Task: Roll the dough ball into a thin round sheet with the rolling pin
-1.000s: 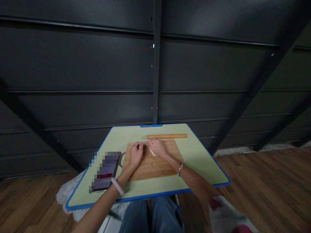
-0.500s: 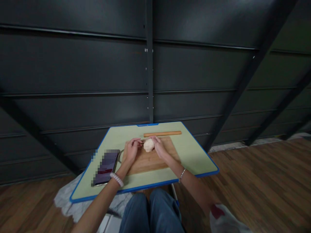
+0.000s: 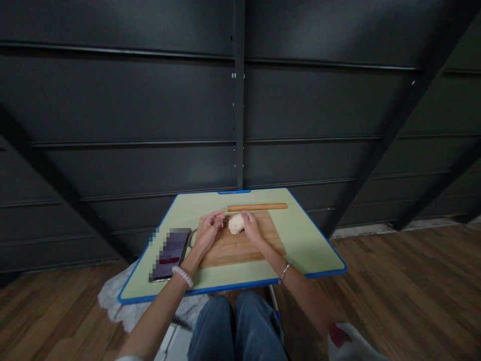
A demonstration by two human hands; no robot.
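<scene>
- A dark smartphone with a blurred screen (image 3: 171, 253) lies flat at the left of the pale green, blue-edged folding table (image 3: 308, 240).
- The left hand (image 3: 208, 231), a white beaded bracelet (image 3: 182, 276) on its wrist, rests on the rectangular wooden cutting board (image 3: 240, 250). Its fingers are loosely curled and hold nothing, with the tips just beside the dough.
- The rounded lump of pale dough (image 3: 236, 224) sits on the board's far edge, between the two hands.
- The right hand (image 3: 251, 225), with a thin silver bangle (image 3: 284, 271) on its wrist, lies cupped against the lump's right side and is not closed around it.
- The plain wooden rolling pin (image 3: 257, 206) lies untouched just beyond the board.
- Progress, as I judge it: the dough is gathered into a ball but not yet flattened or rolled.
- A second ago the right hand covered the dough and the left was bunched tighter. Now the lump shows in full, and the hands sit much as they did half a second ago.
</scene>
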